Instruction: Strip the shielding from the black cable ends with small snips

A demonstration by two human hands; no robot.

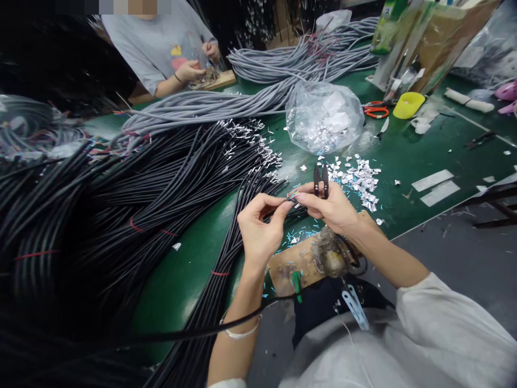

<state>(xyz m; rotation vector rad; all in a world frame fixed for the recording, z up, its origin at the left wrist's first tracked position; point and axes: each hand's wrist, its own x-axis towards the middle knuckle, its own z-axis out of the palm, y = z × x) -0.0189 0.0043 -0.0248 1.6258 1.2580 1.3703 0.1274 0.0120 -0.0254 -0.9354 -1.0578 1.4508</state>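
My left hand (262, 229) is closed in a pinch on the end of a black cable, just above the table. Thin coloured wires (295, 194), one of them yellow, stick out of that end. My right hand (333, 207) meets it there, thumb and finger pinched at the wires. Tucked in the same hand is a pair of black thread snips (321, 180), blades pointing away from me. Under my wrists lies a wooden board (283, 264) with a stained metal device (333, 256) on it. Foil scraps (365, 180) and blue wire bits lie around.
Bundles of black cables (194, 167) with stripped ends fill the left. Behind them lie grey cables (210, 105). A clear bag of scraps (323, 118), orange-handled scissors (376, 110) and a yellow cup (409, 105) stand farther off. Across the table another person (161, 48) works with both hands.
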